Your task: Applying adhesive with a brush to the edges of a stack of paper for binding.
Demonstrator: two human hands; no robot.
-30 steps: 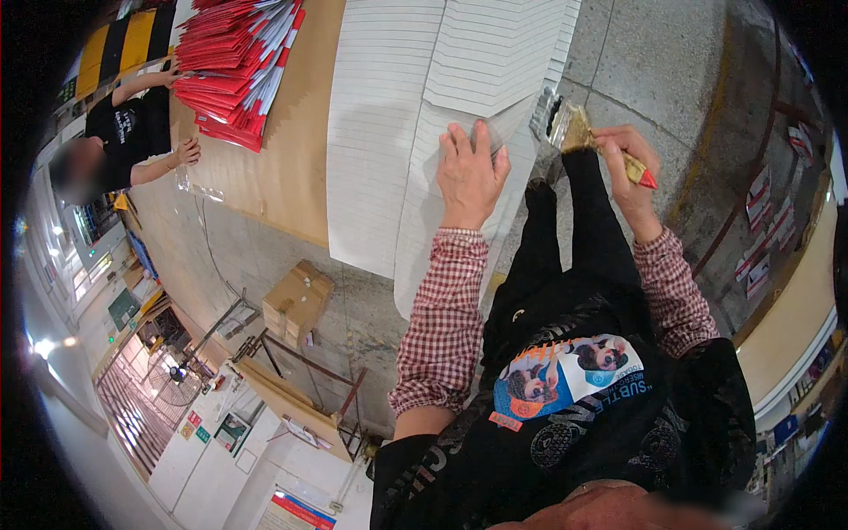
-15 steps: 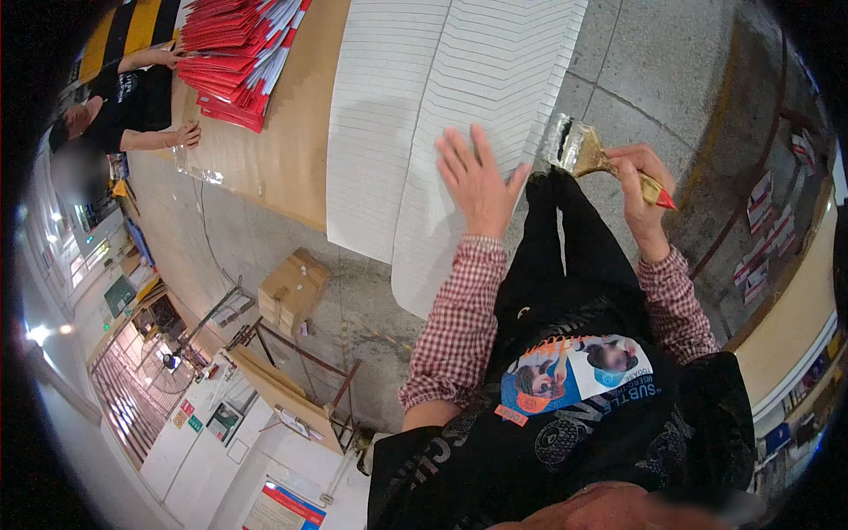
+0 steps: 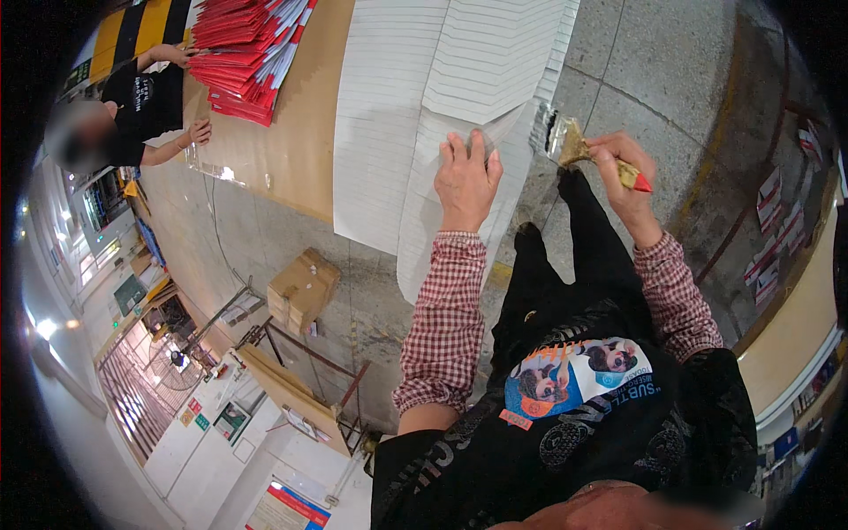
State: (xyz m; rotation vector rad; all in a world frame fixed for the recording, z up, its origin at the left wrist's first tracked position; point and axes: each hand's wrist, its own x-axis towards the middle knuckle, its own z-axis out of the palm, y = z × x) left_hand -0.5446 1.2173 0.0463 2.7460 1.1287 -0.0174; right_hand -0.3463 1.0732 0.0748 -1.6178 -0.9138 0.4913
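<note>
White sheets (image 3: 380, 132) lie fanned out in long overlapping rows on the table, their edges making many thin lines. My left hand (image 3: 466, 185) rests on the right-hand row, palm down, fingers extended and slightly bent. Just beyond its fingertips, a sheet edge is raised, leaving a pointed break in the row. In my right hand (image 3: 625, 177) is a flat paintbrush (image 3: 572, 143) with a red-tipped, yellowish handle. Its wide, whitish-coated bristles point left and are at the right edge of the sheets; whether they touch is hard to tell.
The brown tabletop (image 3: 300, 150) holds a heap of red-and-white folded paper pieces (image 3: 238, 57) at the far left. A co-worker in black (image 3: 141, 110) has hands at that table's edge. A cardboard box (image 3: 303, 290) and a metal frame (image 3: 358, 384) stand on the floor, left.
My left hand has come slightly back toward me, its fingers more bent, and a break has opened in the fanned sheets. The brush has shifted slightly left. My feet have moved apart.
</note>
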